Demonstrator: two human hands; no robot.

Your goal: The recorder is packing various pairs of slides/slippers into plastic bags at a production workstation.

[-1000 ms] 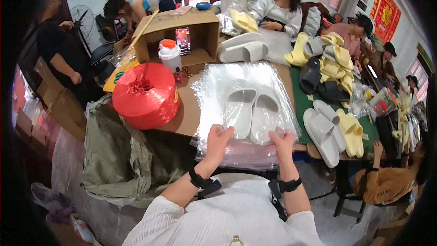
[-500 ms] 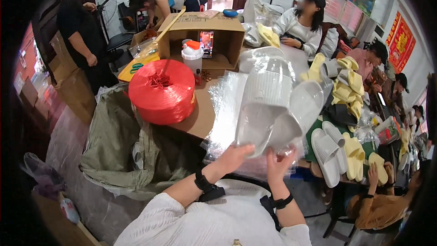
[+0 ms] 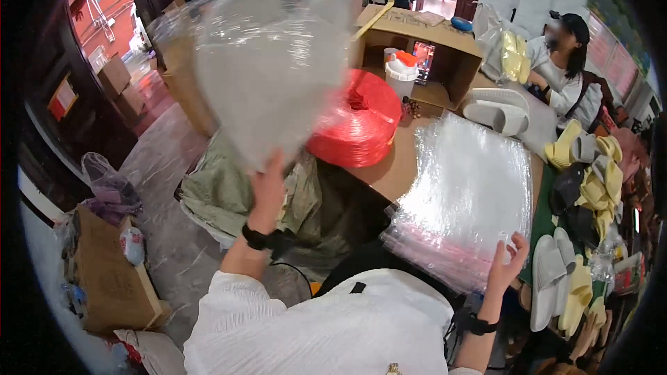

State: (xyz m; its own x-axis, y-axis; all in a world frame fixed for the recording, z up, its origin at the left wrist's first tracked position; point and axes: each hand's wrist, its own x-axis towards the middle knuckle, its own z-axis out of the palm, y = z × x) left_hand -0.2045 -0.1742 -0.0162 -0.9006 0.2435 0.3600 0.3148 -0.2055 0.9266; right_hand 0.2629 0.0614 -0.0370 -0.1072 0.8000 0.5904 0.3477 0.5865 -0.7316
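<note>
My left hand grips the lower end of a clear plastic bag with a pair of grey slippers inside. The bag is raised, smeared by motion, and hides part of what lies behind it. Below it a green woven sack stands open beside the table. My right hand is empty, fingers apart and bent, by the lower right corner of a stack of clear plastic bags. Whether it touches the stack I cannot tell. Another grey pair of slippers lies beyond the stack.
A big red roll of plastic twine sits at the table's left edge. Behind it are a white tub and an open cardboard box. Grey slippers and yellow slippers crowd the right. A person sits at the far side.
The bagged grey slippers have moved from above the stack to the left, over the sack, in my left hand. My right hand has let go of them. The view has turned left.
</note>
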